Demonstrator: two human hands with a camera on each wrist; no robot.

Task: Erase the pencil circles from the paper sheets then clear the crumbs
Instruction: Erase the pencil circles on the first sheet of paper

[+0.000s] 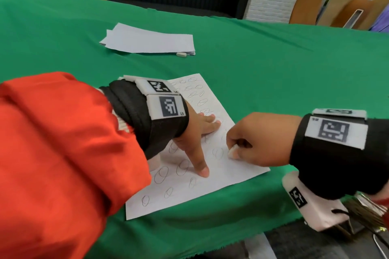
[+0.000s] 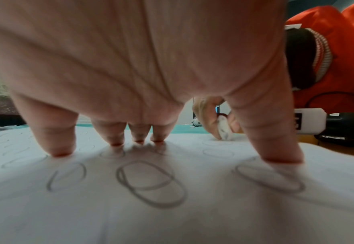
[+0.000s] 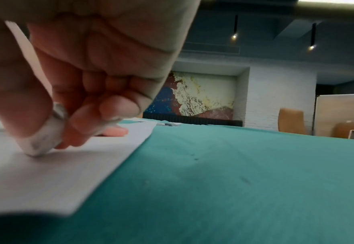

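Observation:
A white paper sheet (image 1: 223,174) covered with several pencil circles (image 1: 182,167) lies on the green cloth near the table's front edge. My left hand (image 1: 197,132) is spread flat on it, fingertips (image 2: 61,152) and thumb pressing the sheet (image 2: 171,214) down. My right hand (image 1: 254,139) pinches a smudged white eraser (image 1: 233,151) between thumb and fingers, its tip touching the paper at the sheet's right side. The right wrist view shows the eraser (image 3: 44,140) pressed on the sheet (image 3: 46,178); in the left wrist view the eraser (image 2: 225,130) stands beyond my thumb.
A stack of white sheets (image 1: 147,40) lies further back on the green tablecloth (image 1: 273,69), with a second small eraser (image 1: 181,54) at its front edge. A brush (image 1: 366,210) sits off the table's near right corner. Chairs stand behind the table.

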